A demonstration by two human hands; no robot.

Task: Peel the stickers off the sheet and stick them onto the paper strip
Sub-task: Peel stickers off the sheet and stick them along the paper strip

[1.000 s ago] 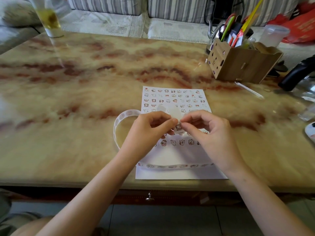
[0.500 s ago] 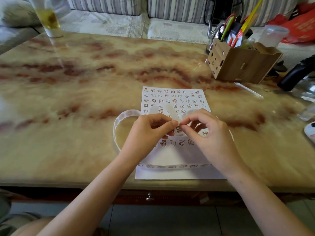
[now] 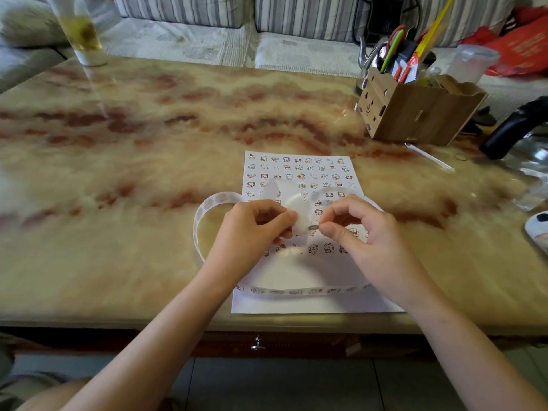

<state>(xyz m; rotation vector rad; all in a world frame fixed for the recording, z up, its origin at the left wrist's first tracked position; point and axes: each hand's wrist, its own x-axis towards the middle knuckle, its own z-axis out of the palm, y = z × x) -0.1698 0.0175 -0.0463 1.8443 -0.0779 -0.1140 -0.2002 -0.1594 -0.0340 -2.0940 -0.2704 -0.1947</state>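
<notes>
The white sticker sheet (image 3: 299,173), printed with rows of small cartoon stickers, lies flat on the marble table. A long white paper strip (image 3: 204,215) curls in a loop around it, and the stretch near the front edge (image 3: 296,291) carries several stickers. My left hand (image 3: 249,229) pinches a raised bit of the strip above the sheet's middle. Just to its right, the thumb and forefinger of my right hand (image 3: 361,232) pinch a small sticker (image 3: 312,226) right at the strip's edge. Both hands hide part of the sheet.
A wooden organiser box (image 3: 415,114) full of pens stands at the back right, beside a plastic cup (image 3: 471,63) and a black-handled kettle (image 3: 516,126). A thin clear stick (image 3: 430,157) lies before the box. A tall glass (image 3: 80,34) stands far left. The table's front edge (image 3: 178,324) is close.
My fingertips were bunched together low over the sheet. Now the left hand holds the strip's piece up and the right hand has drawn slightly right with a sticker pinched.
</notes>
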